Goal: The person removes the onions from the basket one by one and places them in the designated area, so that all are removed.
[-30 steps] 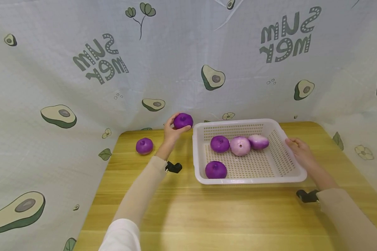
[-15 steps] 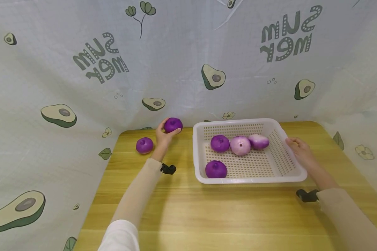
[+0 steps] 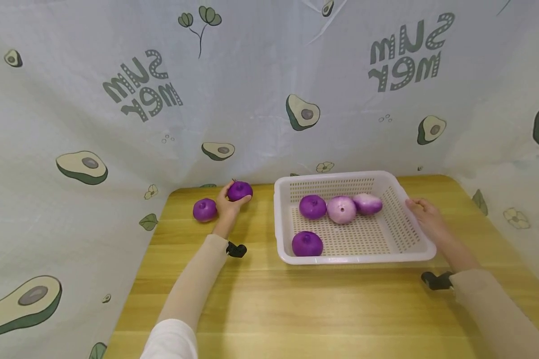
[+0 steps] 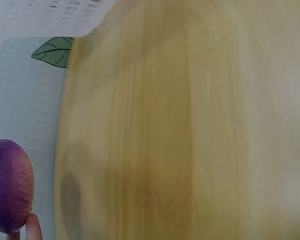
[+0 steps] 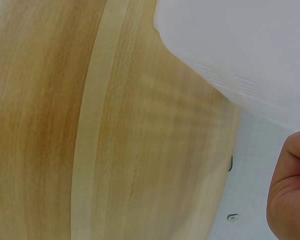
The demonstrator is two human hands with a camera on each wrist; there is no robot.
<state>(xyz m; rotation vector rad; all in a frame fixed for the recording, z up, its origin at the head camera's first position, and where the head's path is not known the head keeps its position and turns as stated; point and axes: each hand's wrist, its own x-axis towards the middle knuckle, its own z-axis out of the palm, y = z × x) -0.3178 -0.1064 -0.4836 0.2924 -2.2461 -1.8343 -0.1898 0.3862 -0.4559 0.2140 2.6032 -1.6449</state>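
My left hand grips a purple onion near the table's back edge; in the left wrist view fingertips hold that onion at both ends. Just left of it on the table lies another purple onion. My right hand grips the right rim of a white plastic basket; in the right wrist view the curled hand is beside the basket's wall. Inside the basket are two purple onions, a paler onion and a white-and-purple one.
The wooden table carries the basket on its right half. A pale curtain printed with avocados and lettering hangs behind the table and along its sides. Black devices sit at both wrists.
My left hand has moved left and down with the onion, away from the basket and closer to the onion on the table. My right hand and the basket have stayed in place.
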